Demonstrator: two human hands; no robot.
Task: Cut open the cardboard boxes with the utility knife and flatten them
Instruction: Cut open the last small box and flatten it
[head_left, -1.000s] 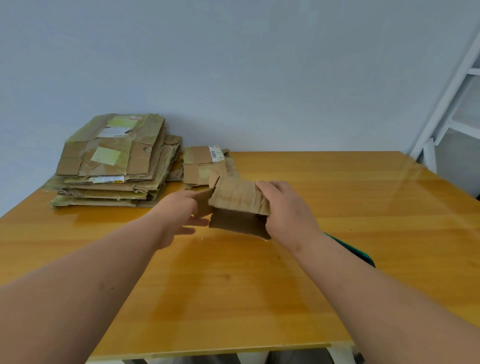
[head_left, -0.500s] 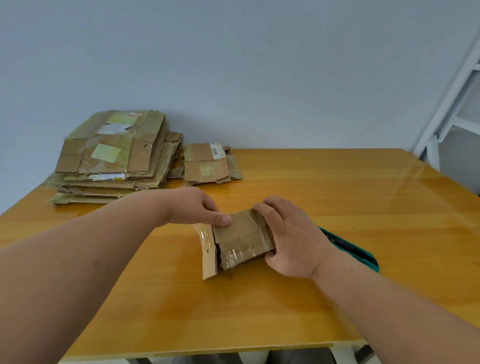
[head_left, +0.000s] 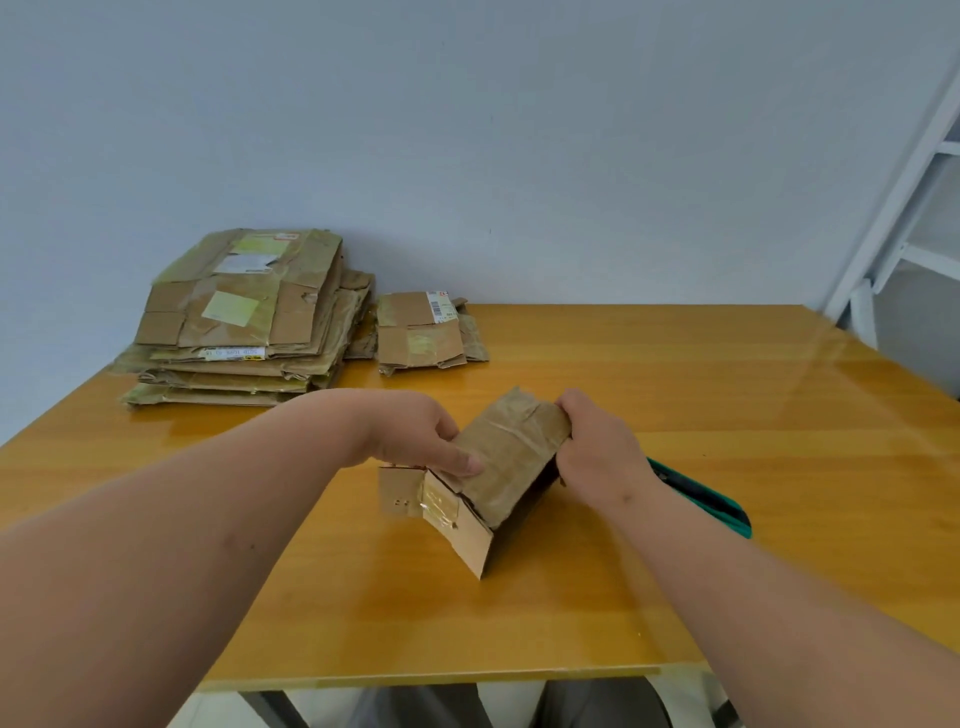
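Note:
A small brown cardboard box (head_left: 506, 457), wrapped in clear tape, rests on the wooden table (head_left: 675, 395) at its middle, tilted, with its near end flaps hanging open. My left hand (head_left: 415, 436) grips its left upper edge, thumb on the top face. My right hand (head_left: 597, 452) holds the box's far right end. A green and black utility knife (head_left: 701, 496) lies on the table just right of my right wrist, partly hidden by it.
A tall pile of flattened boxes (head_left: 244, 322) lies at the back left of the table. A smaller flattened pile (head_left: 421, 335) sits beside it. A white metal frame (head_left: 914, 208) stands at the right against the wall.
Both hands brought the box down from the air to the table and nearer to me. It has turned, and its near end now gapes open with the flaps loose.

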